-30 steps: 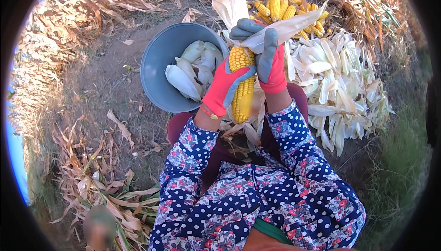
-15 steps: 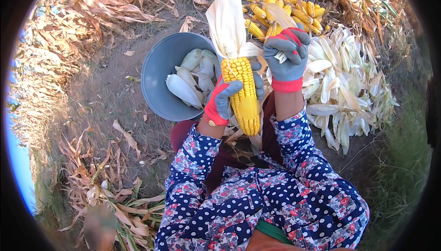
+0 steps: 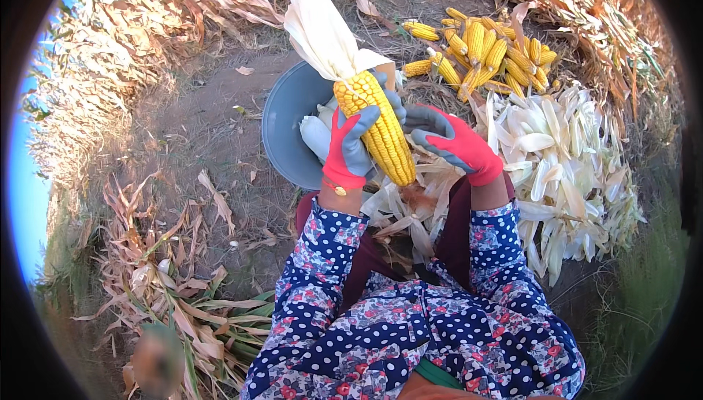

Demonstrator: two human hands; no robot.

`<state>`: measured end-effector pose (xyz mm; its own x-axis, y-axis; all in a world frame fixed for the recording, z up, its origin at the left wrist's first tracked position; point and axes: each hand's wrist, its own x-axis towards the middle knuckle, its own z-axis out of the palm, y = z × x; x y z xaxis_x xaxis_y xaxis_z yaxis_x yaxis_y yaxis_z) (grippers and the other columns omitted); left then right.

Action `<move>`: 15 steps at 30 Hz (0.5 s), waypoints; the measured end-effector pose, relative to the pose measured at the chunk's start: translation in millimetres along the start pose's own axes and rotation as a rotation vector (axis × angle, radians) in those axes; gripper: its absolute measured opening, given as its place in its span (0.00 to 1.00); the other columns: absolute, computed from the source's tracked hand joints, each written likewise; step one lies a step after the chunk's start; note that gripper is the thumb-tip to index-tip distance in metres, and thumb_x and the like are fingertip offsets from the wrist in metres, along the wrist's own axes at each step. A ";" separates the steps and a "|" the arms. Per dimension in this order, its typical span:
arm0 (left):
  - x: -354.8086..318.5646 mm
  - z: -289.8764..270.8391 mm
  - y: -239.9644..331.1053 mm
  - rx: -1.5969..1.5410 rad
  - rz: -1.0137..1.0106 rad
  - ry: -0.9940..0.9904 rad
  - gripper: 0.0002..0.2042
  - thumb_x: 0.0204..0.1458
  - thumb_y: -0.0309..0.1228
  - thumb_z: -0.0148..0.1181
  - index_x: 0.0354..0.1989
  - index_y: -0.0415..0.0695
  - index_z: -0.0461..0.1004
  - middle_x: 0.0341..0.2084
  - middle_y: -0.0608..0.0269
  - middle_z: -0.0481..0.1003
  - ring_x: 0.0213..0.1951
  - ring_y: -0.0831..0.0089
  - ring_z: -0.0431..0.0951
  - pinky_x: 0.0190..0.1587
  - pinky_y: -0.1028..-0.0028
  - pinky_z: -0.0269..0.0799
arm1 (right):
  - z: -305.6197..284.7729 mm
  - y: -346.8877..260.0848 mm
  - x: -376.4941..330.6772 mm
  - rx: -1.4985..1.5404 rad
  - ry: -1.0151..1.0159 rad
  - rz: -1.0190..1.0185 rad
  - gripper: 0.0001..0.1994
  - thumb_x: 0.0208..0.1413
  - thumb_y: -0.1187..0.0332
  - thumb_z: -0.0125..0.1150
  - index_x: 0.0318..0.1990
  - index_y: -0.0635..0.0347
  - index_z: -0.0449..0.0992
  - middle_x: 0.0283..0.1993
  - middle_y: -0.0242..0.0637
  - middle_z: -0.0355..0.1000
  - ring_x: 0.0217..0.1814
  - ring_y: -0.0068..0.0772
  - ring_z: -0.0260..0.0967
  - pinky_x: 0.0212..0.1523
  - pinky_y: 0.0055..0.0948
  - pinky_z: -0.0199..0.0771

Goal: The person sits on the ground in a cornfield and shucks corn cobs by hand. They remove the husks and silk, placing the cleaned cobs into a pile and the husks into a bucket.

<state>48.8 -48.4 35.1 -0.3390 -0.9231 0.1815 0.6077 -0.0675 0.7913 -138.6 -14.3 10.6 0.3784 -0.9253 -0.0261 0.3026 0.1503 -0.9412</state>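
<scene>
A yellow ear of corn (image 3: 382, 136) is in my left hand (image 3: 353, 140), tilted with its husk end up and to the left. The gloved thumb lies across the kernels, with fingers curled behind. Pale husk leaves (image 3: 318, 23) are folded back and still attached at that end. My right hand (image 3: 454, 140), in a grey and red glove, is just right of the ear, its fingers and thumb apart and pointing toward it; its fingertips are partly hard to make out. Loose husks and brown silk (image 3: 419, 196) lie between my knees, under the ear's tip.
A grey bucket (image 3: 282, 133) with unopened pale ears (image 3: 316, 136) stands behind my left hand. Husked yellow cobs (image 3: 476, 45) are heaped at the far right, above a large pile of stripped husks (image 3: 553, 169). Dry stalks and leaves (image 3: 172, 286) lie at the lower left.
My right hand has come down from a raised fist holding a husk piece and opened beside the ear. The ear tilts more to the left, and a loose husk flap is gone from its lower kernels.
</scene>
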 end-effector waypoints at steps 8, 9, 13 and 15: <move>-0.6 0.0 11.4 -0.072 -0.053 -0.029 0.26 0.48 0.37 0.64 0.54 0.39 0.65 0.40 0.58 0.74 0.39 0.70 0.76 0.42 0.72 0.74 | 52.6 23.9 -6.8 -0.346 0.028 -0.064 0.38 0.43 0.61 0.73 0.61 0.61 0.62 0.51 0.39 0.73 0.48 0.32 0.73 0.46 0.33 0.73; -0.2 -0.5 8.5 0.019 -0.043 0.046 0.25 0.49 0.35 0.63 0.54 0.39 0.65 0.40 0.58 0.73 0.40 0.71 0.76 0.42 0.73 0.74 | 55.7 27.3 -7.3 -0.502 0.140 -0.103 0.38 0.42 0.61 0.73 0.61 0.61 0.62 0.51 0.40 0.73 0.49 0.34 0.74 0.47 0.33 0.73; 8.7 -4.7 -13.7 0.301 0.099 0.306 0.24 0.49 0.26 0.64 0.55 0.39 0.63 0.43 0.61 0.73 0.40 0.76 0.75 0.41 0.76 0.74 | 56.6 56.3 0.4 -0.955 0.500 -0.210 0.40 0.39 0.57 0.74 0.60 0.62 0.63 0.50 0.49 0.72 0.51 0.46 0.72 0.48 0.36 0.73; 10.0 -5.2 -19.4 0.365 0.148 0.385 0.27 0.47 0.25 0.66 0.56 0.38 0.63 0.43 0.62 0.72 0.40 0.77 0.75 0.43 0.77 0.73 | 54.7 59.3 3.0 -1.017 0.514 -0.173 0.41 0.38 0.56 0.74 0.61 0.63 0.62 0.50 0.48 0.72 0.51 0.46 0.73 0.47 0.36 0.73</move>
<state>37.4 -58.3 18.5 0.0598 -0.9892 0.1339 0.3174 0.1461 0.9370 -71.6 10.9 -26.9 -0.0715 -0.9738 0.2158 -0.6177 -0.1266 -0.7761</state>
